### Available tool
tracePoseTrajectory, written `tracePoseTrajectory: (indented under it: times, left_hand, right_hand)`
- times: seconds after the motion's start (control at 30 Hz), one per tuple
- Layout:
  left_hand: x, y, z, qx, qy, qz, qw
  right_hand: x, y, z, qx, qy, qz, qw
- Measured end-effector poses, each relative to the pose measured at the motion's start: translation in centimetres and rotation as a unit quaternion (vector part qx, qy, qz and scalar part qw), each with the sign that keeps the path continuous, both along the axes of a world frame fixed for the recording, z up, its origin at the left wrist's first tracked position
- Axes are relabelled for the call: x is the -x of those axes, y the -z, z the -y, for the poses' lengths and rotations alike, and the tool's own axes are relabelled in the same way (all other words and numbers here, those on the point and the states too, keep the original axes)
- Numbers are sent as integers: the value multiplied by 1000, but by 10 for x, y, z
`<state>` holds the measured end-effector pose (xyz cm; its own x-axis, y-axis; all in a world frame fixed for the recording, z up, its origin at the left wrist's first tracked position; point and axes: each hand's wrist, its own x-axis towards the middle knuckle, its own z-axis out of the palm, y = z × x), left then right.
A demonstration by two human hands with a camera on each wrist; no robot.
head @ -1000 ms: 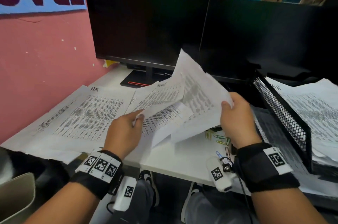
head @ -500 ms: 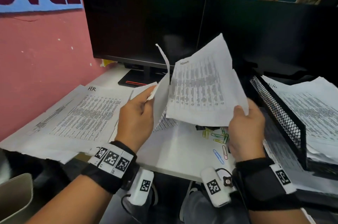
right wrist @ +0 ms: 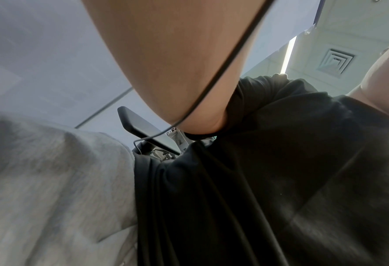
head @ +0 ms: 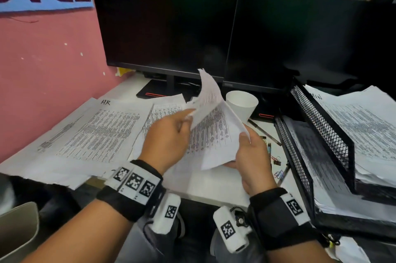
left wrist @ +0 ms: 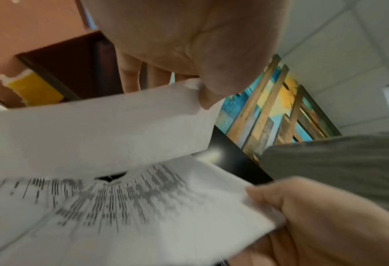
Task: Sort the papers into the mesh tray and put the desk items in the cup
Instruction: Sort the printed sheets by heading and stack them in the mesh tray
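Both hands hold printed sheets above the white desk [head: 214, 187]. My left hand [head: 169, 134] pinches the upper sheet [head: 209, 93] and peels it up and to the left; its thumb [left wrist: 214, 84] shows on that sheet's edge. My right hand [head: 248, 151] grips the lower sheets [head: 216, 134] at their right edge. A white cup [head: 241, 105] stands upright behind the papers. The black mesh tray [head: 321, 127] at the right has papers [head: 364, 125] in its upper tier. Pens [head: 264, 132], paper clips and a binder clip [head: 276, 160] lie between my right hand and the tray. The right wrist view shows only my arm and clothing.
More printed sheets, one marked HR [head: 96, 134], cover the left of the desk. Two dark monitors [head: 167, 26] stand along the back, with a pink wall [head: 42, 69] at the left. A chair part [head: 17, 230] sits at the lower left.
The held papers came down from in front of the monitor toward the desk. My left hand moved right and is lifting the top sheet away. The cup is now uncovered.
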<state>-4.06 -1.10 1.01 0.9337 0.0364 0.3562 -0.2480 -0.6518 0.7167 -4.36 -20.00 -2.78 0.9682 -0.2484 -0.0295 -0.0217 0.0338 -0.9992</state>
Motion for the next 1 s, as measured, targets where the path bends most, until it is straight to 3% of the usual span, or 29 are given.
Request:
tracePoseTrajectory:
  times: [0.1,0.17,0.27,0.43,0.6,0.73,0.8,0.87,1.0]
  left_hand:
    - [-4,-15,-8,18,-16,40,999]
    - [-6,-16,-6,-6,10,25,1000]
    - [-2,-8,6,-60,99,-21,993]
    - [4,33,25,-147,239,-70,957]
    - [2,56,22,-139,227,-79,961]
    - [3,62,15,-110,165,-7,980]
    - [9,63,8,-94,177,28,979]
    - [18,64,0,-87,244,48,965]
    - [29,69,-12,-211,350,62,911]
  right_hand:
    - [2,-4,4,-24,-6,-1,1000]
    - [1,-6,2,-46,0,-4,999]
    - [-1,-9,-5,-85,5,-11,996]
    - [-5,-11,-8,-167,3,-34,985]
    - [-1,-2,-1,-192,-43,-71,978]
    - [5,1,11,-229,-88,-83,966]
    - [3,3,23,-230,-95,-93,964]
    - [-1,5,32,-204,-101,-108,968]
    - [-10,6,31,-141,-114,-139,973]
